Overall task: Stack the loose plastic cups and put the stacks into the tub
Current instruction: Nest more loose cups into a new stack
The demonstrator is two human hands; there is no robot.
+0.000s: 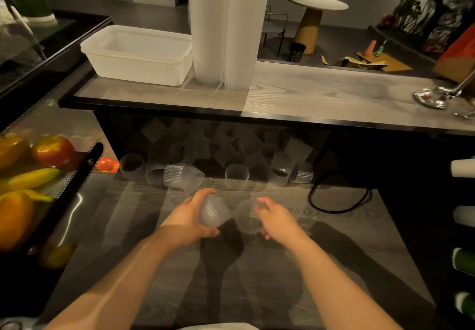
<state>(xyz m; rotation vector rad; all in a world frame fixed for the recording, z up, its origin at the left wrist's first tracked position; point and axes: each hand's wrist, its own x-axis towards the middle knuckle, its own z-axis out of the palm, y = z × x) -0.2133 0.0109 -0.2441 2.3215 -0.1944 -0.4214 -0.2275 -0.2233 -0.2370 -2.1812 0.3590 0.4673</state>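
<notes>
One translucent ribbed plastic cup (213, 214) is gripped by the left hand (189, 216), another clear cup (248, 217) by the right hand (276, 218); nesting them is next, with mouths aligned.

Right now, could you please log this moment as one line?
left hand: holds cup | right hand: holds second cup | tub: empty

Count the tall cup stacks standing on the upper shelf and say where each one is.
2. Both tall cup stacks stand on the upper shelf just right of the white tub: the left stack beside the tub, the right stack touching it. Their tops run out of frame.
</notes>
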